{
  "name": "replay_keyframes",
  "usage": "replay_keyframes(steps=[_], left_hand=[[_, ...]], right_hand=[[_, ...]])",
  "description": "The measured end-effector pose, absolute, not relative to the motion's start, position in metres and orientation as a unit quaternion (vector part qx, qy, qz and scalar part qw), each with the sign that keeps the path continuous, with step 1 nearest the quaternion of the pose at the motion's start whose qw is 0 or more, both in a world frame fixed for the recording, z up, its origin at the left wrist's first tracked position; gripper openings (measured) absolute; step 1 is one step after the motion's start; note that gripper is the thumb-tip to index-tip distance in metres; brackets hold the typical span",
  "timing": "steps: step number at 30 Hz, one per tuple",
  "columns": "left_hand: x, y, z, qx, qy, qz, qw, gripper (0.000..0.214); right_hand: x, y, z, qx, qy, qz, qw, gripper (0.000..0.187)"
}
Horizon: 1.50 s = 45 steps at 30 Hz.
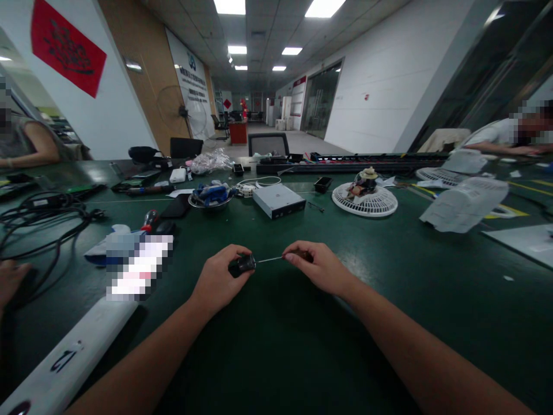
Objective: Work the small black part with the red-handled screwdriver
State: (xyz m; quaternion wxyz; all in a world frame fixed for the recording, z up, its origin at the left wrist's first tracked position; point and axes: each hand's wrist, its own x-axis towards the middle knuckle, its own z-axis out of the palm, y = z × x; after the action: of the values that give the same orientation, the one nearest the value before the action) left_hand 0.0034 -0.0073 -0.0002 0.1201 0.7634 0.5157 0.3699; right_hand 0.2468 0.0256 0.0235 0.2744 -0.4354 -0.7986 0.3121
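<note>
My left hand [222, 279] is closed around the black handle of a screwdriver [245, 264]. From the handle a thin metal shaft runs right, bridging the gap to my other hand. With thumb and fingers pinched at the shaft's far end, my right hand [315, 266] grips a small dark brown piece [302, 253]. Its shape is mostly covered by the fingers, so I cannot tell its kind. Both hands are just above the dark green tabletop [276, 334]. Beyond them lies a grey, box-shaped disc drive [279, 200].
A white fan grille [365, 202] with a motor on it stands at right, near translucent plastic covers [466, 204]. Left are a bowl of blue items [211, 195], a red-handled screwdriver [150, 220], black cables [56, 213] and a long white bar [73, 357]. People sit at both sides.
</note>
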Motion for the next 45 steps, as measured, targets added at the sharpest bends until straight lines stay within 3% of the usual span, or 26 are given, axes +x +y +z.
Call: replay_keyframes(steps=[45], left_hand=[[0.0043, -0.0080, -0.0015, 0.779, 0.502, 0.346, 0.145, 0.027]], right_hand=[[0.2490, 0.0276, 0.0233, -0.457, -0.759, 0.370, 0.280, 0.023]])
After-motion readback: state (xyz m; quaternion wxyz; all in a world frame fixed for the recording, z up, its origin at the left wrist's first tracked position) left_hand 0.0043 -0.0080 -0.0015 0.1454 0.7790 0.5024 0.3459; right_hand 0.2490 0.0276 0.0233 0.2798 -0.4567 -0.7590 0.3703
